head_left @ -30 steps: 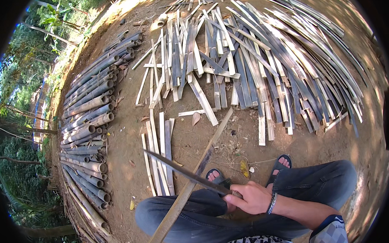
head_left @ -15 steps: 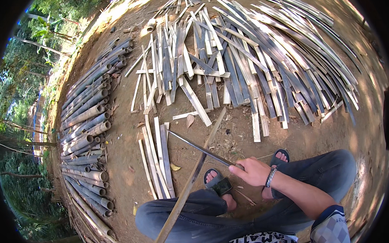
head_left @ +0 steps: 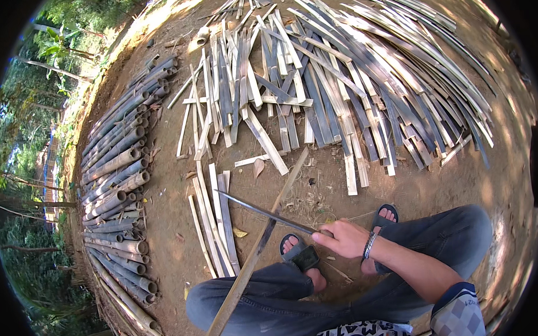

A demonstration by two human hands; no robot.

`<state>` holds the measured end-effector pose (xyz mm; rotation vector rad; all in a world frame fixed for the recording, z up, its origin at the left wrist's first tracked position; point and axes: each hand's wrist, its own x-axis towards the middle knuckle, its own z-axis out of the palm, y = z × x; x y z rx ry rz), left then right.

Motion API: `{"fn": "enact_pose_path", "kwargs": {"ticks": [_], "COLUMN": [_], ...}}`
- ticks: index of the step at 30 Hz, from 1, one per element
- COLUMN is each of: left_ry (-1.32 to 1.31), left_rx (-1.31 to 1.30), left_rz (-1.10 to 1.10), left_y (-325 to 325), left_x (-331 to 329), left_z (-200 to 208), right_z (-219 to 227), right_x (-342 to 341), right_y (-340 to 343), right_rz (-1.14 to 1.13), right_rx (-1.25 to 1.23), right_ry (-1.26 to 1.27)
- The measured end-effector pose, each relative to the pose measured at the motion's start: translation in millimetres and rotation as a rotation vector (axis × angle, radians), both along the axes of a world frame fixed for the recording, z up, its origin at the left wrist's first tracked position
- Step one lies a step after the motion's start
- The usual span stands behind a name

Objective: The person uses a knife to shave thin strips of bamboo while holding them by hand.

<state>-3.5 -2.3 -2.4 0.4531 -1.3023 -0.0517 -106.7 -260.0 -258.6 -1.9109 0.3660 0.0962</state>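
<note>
My right hand (head_left: 345, 239), with a bracelet at the wrist, is closed around the handle of a long knife (head_left: 246, 205). The narrow dark blade points left and crosses a long bamboo strip (head_left: 249, 277) at its middle. That strip runs slantwise from the lower edge, over my left thigh, up to the ground ahead of my feet. Its near end is cut off by the picture's edge. My left hand is out of the picture.
Several split bamboo strips (head_left: 226, 220) lie left of the held one. A large heap of strips (head_left: 361, 88) spreads ahead and right. Stacked round bamboo poles (head_left: 113, 203) line the left side. My sandalled feet (head_left: 299, 256) are on bare earth.
The knife has slid a little to the left across the bamboo strip, and my right hand has moved slightly left with it. The view has shifted slightly.
</note>
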Motion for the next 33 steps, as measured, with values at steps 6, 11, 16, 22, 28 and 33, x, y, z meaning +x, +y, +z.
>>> {"fn": "enact_pose_path", "kwargs": {"ticks": [6,11,16,22,28,33], "left_ry": [-0.002,0.01,0.007,0.021,0.039,0.059], "left_rx": [-0.004,-0.002,0.006,0.016,-0.024,0.029], "left_rz": [0.006,0.001,0.017,0.028,0.027,0.077], "left_y": [-1,-1,2,5,2,10], "left_x": [1,0,2,3,4,4], "left_z": [0,0,0,0,-1,0], "right_z": [2,-32,-15,-30,-37,-35], "right_x": [5,11,10,20,22,18], "right_y": [-1,-11,2,-1,-3,1], "right_rz": [0.022,-0.069,-0.019,-0.085,-0.06,-0.027], "right_rx": [0.009,0.038,0.022,0.118,0.096,0.116], "right_ry": [0.15,0.179,0.073,0.15,0.156,0.082]}}
